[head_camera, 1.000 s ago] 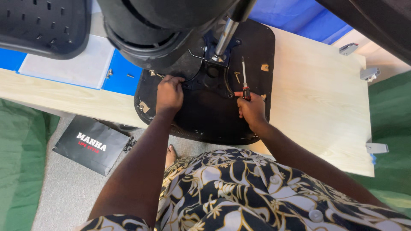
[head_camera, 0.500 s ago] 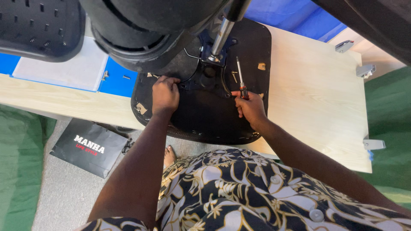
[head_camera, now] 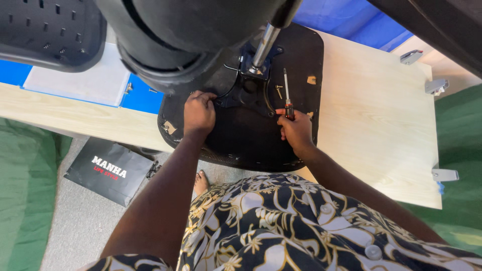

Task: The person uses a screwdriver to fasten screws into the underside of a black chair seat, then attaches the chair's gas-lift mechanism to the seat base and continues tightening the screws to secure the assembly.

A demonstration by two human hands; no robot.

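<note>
A pale wooden tabletop (head_camera: 381, 115) stood over grey floor, a black bag (head_camera: 108, 170) lying below at left; on it the upturned black chair seat (head_camera: 261, 135) lay flat, likely stiff and heavy, best gripped at its rim; the left hand (head_camera: 199, 111) curled closed on the seat's mechanism plate (head_camera: 251, 93); the right hand (head_camera: 297, 129) was wrapped shut around a slim screwdriver (head_camera: 287, 95), light and rigid.
</note>
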